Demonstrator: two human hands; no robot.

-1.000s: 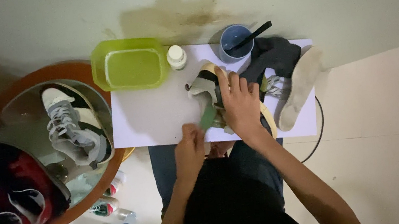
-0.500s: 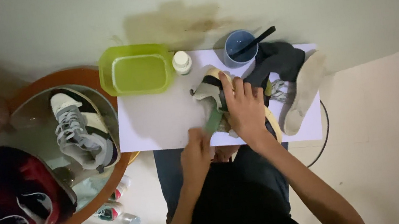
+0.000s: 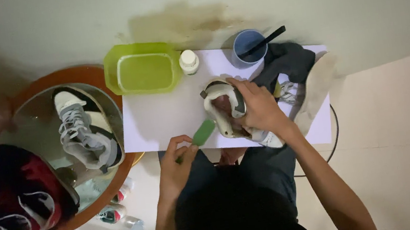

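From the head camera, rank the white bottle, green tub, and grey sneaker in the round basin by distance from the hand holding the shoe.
From the right hand:
1. White bottle, up and left.
2. Green tub, further left.
3. Grey sneaker, far left in the basin.

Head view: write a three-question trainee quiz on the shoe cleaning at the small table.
1. True or false: the right hand rests on the shoe on the white table.
2. What does the left hand hold? A) green brush B) blue cup C) white bottle
3. Fill in: the black stick stands in the blue ____.

Key: 1 true; 2 A; 3 cup.
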